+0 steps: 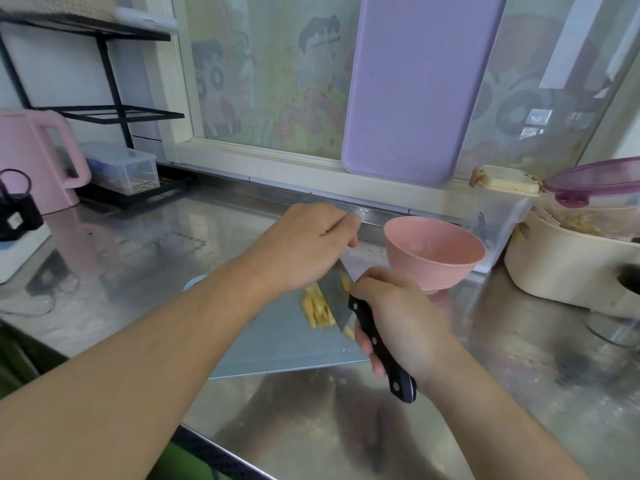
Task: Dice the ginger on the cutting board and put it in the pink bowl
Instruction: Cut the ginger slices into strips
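Nearest us, our two bare forearms reach out over a scuffed, shiny steel bench [104, 244]. Our right hand [405, 323] wraps its fingers [367, 344] round the smooth black riveted handle of a knife [381, 348]; the flat grey blade runs up and away from them and disappears beneath our left hand [304, 251]. That hand lies palm-down over the top of the blade, its fingers [346, 225] stretched forward fairly straight; we cannot tell whether they press on the spine.

Just below the left fingers, against the blade's left face, a small heap of pale yellow ginger [317, 310] in thin sticks rests on a flat, matte grey-blue cutting board [277, 344]. A few loose bits lie near the right fingers, and some cling to the blade.

Right of both hands, beside the board's far corner, stands a round pink bowl [434, 252] with a ribbed outside; what it holds, we cannot tell. Left of the board the bench lies open as far as a pink kettle [38, 161].
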